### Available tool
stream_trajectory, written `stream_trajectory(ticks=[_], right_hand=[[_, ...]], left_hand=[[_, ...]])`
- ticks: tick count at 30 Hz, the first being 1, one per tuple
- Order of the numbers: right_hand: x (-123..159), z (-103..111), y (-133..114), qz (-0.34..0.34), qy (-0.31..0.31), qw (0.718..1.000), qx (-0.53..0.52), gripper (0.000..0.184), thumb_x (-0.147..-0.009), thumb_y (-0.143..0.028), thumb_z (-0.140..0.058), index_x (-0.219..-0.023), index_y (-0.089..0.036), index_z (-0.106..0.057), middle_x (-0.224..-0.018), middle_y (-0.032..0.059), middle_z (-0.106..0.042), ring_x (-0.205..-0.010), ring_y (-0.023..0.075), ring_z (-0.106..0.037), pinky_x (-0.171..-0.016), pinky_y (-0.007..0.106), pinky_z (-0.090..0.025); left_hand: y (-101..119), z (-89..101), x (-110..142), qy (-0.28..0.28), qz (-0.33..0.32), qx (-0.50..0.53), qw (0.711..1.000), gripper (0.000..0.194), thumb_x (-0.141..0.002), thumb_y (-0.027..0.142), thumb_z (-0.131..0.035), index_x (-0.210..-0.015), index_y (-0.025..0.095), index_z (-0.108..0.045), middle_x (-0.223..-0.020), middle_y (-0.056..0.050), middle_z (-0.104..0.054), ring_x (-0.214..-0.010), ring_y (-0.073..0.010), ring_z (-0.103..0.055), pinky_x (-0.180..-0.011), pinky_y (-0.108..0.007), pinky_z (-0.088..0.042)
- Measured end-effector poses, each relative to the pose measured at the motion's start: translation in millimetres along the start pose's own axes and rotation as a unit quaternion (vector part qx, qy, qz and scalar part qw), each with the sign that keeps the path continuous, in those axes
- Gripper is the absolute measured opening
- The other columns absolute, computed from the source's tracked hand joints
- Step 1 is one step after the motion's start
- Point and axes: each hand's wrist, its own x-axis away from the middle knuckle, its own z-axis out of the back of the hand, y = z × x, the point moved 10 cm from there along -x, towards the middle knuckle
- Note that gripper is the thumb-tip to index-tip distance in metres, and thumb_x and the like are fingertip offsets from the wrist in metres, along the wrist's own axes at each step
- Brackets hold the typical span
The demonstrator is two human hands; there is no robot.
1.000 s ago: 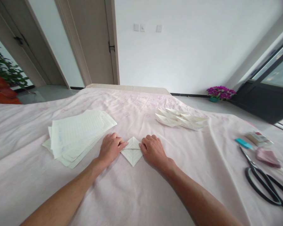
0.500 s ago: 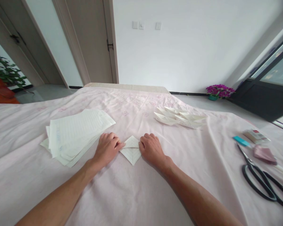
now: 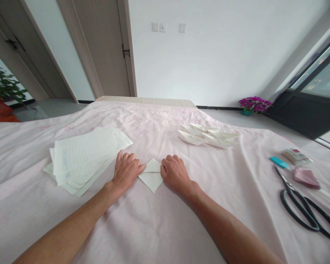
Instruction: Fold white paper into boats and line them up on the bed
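Observation:
A small diamond of folded paper (image 3: 152,178) lies flat on the pink cloth, with a crease or edge running across its middle. My left hand (image 3: 127,169) grips its left corner, thumb along the edge and fingers curled. At the right corner, my right hand (image 3: 176,172) is closed on the paper with its fingers bent. Left of my hands lies a spread stack of lined paper sheets (image 3: 85,154). Several folded paper boats (image 3: 209,135) stand close together beyond my right hand.
Black-handled scissors (image 3: 299,205) lie at the right, near a blue eraser-like block (image 3: 279,162), a clear-wrapped packet (image 3: 297,157) and a pink item (image 3: 306,177). A pink flowered cloth (image 3: 143,234) covers the table. Purple flowers (image 3: 255,104) stand on the floor behind.
My left hand's fingers have lifted and spread slightly, while the thumb stays at the paper's left corner. My right hand keeps its place. The whole view has shifted a little.

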Motion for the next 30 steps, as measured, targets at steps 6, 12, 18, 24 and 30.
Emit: stream_trajectory(ticks=[6, 12, 18, 24, 30], right_hand=[[0.7, 1.9, -1.7, 0.001, -0.001, 1.0, 0.006, 0.021, -0.094, -0.026, -0.045, -0.08, -0.019, -0.059, -0.089, 0.0065, -0.06, -0.088, 0.0217, -0.05, -0.072, 0.033, -0.03], [1.1, 0.9, -2.1, 0.001, -0.005, 1.0, 0.003, 0.022, -0.094, -0.025, -0.044, -0.082, -0.019, -0.061, -0.09, 0.0074, -0.06, -0.088, 0.0219, -0.05, -0.073, 0.033, -0.03], [1.4, 0.7, -1.3, 0.002, -0.002, 1.0, 0.009, 0.023, -0.096, -0.027, -0.043, -0.082, -0.019, -0.06, -0.09, 0.0071, -0.06, -0.088, 0.0219, -0.05, -0.073, 0.033, -0.03], [2.6, 1.3, -2.8, 0.005, -0.003, 1.0, 0.015, 0.026, -0.098, -0.028, -0.04, -0.083, -0.019, -0.059, -0.091, 0.0078, -0.06, -0.088, 0.0223, -0.049, -0.073, 0.034, -0.03], [3.3, 2.4, -3.2, 0.002, -0.003, 1.0, 0.022, 0.026, -0.098, -0.027, -0.039, -0.084, -0.019, -0.059, -0.092, 0.0082, -0.06, -0.089, 0.0233, -0.049, -0.074, 0.035, -0.031]], left_hand=[[0.0, 1.9, -1.2, 0.009, 0.001, -0.008, 1.0, 0.034, -0.089, 0.043, -0.055, -0.069, 0.021, -0.071, -0.076, -0.007, -0.064, -0.084, -0.0246, -0.056, -0.107, -0.052, -0.027], [4.0, 3.9, 0.2, 0.012, -0.019, -0.047, 0.999, 0.035, -0.091, 0.044, -0.053, -0.071, 0.021, -0.07, -0.076, -0.004, -0.063, -0.083, -0.0235, -0.055, -0.11, -0.053, -0.023], [11.6, 15.4, -0.4, 0.032, -0.03, -0.064, 0.997, 0.025, -0.091, 0.038, -0.055, -0.079, 0.019, -0.065, -0.081, -0.005, -0.059, -0.086, -0.024, -0.053, -0.107, -0.055, -0.027], [36.8, 4.7, 10.0, -0.001, -0.151, 0.105, 0.983, 0.021, -0.093, 0.008, -0.044, -0.101, 0.018, -0.061, -0.098, -0.006, -0.063, -0.092, -0.0181, -0.059, -0.083, -0.03, -0.05], [48.6, 8.7, 29.5, 0.002, -0.187, 0.138, 0.973, 0.039, -0.095, 0.01, -0.039, -0.131, 0.017, -0.051, -0.123, -0.01, -0.065, -0.112, -0.0196, -0.061, -0.097, -0.034, -0.05]])
